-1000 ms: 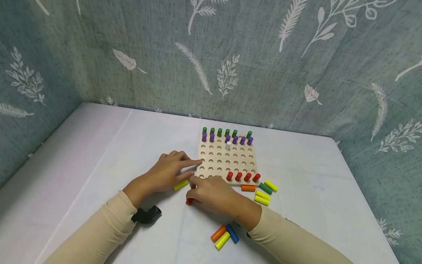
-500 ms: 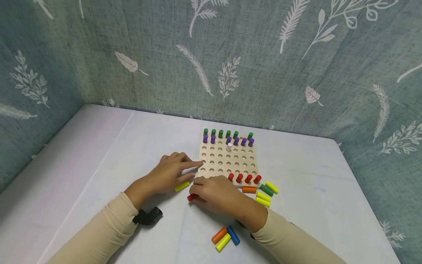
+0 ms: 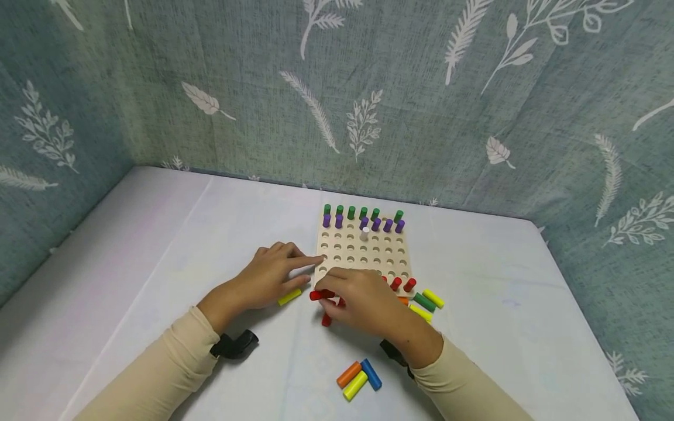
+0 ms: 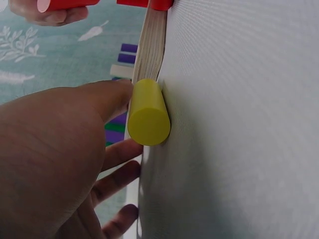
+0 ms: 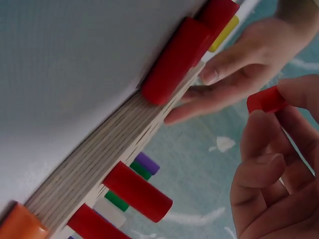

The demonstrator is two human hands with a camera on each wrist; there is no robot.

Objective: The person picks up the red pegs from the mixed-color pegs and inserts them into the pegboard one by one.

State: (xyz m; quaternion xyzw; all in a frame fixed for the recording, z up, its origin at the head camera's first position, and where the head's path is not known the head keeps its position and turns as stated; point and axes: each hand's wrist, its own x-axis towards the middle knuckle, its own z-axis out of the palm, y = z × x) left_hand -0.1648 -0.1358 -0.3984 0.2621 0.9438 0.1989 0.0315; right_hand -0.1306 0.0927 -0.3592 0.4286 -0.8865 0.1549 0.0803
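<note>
My right hand (image 3: 363, 301) pinches a red peg (image 3: 321, 294) between thumb and fingers, above the near-left corner of a wooden pegboard (image 3: 344, 241). In the right wrist view the held peg (image 5: 267, 99) points sideways, clear of the board. Two more red pegs (image 5: 174, 62) lie on the table against the board's front side, partly under that hand in the head view. My left hand (image 3: 268, 275) has its index finger stretched out to the board's left edge. Under its thumb side lies a yellow peg (image 4: 148, 117), close to the board.
Green pegs (image 3: 351, 212) and purple pegs (image 3: 376, 224) stand in the far rows, with a white peg (image 3: 364, 234) in front. Red pegs (image 3: 409, 285) stand along the near row. Loose orange, green and yellow pegs (image 3: 433, 298) lie right; orange, yellow and blue pegs (image 3: 355, 386) lie nearer.
My right hand has raised the red peg from the table and moved right and forward to the board's near-left corner. Two red pegs now show beneath it. The left hand stays put.
</note>
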